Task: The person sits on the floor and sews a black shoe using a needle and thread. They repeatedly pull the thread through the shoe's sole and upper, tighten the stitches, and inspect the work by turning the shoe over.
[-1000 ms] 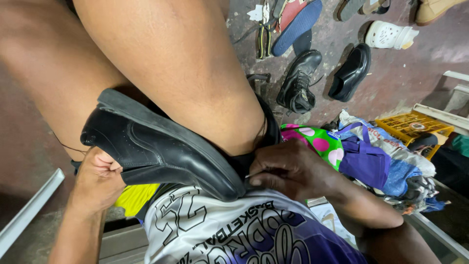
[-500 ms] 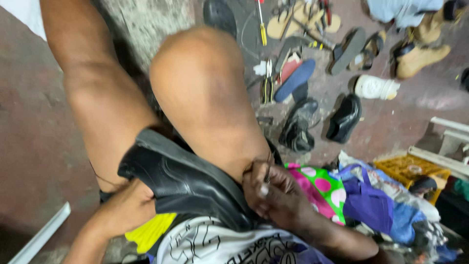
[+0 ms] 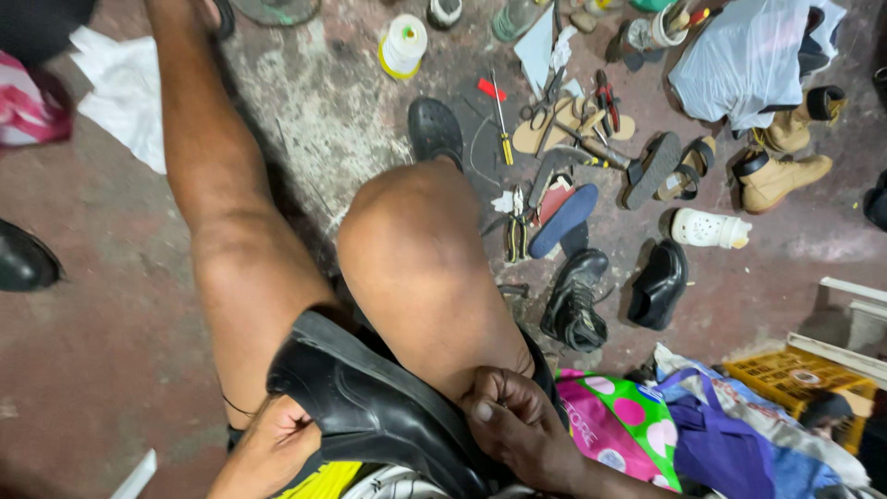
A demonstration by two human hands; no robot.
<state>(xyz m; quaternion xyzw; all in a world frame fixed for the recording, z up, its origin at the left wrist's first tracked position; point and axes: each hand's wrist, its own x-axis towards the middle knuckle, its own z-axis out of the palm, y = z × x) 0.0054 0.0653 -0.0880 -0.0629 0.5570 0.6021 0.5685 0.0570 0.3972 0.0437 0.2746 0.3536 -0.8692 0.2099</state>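
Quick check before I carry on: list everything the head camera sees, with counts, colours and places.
Black leather shoe: one, black, wedged between the thighs, both hands at it.
Black lace-up boot: one, black, floor right of the knee.
Black slip-on shoe: one, black, beside the boot.
Blue insole: one, blue, floor above the boot.
Tan work boots: two, tan, upper right.
White clog: one, white, right of centre.
Thread spool: one, white with yellow base, top centre.
Yellow-handled screwdriver: one, among tools at top centre.
Yellow crate: one, lower right.
Spotted green-and-pink bag: one, lower centre-right.
Left hand: under the shoe's toe end.
Right hand: gripping the shoe's rear.
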